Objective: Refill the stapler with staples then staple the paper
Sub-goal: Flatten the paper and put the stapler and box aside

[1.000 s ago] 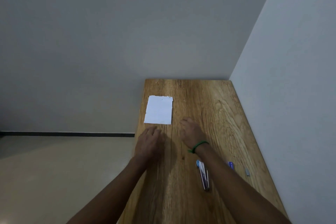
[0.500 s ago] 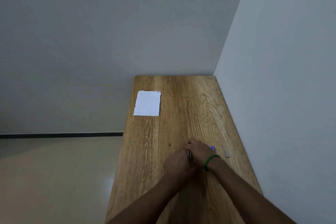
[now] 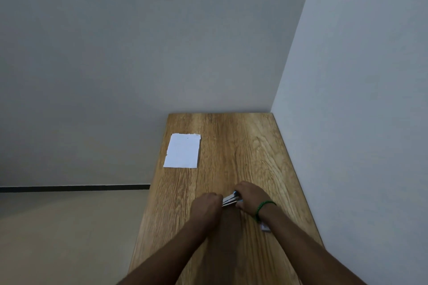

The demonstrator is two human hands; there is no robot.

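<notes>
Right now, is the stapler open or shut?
Open, apparently: the silver metal stapler held between the left hand and right hand shows two separated metal strips. Whether it holds staples cannot be told.

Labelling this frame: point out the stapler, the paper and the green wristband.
stapler [image 3: 230,200]: head view, on the metal strip showing between the two hands.
paper [image 3: 183,153]: head view, middle of the white sheet.
green wristband [image 3: 262,207]: head view, on the beads across the right wrist.
</notes>
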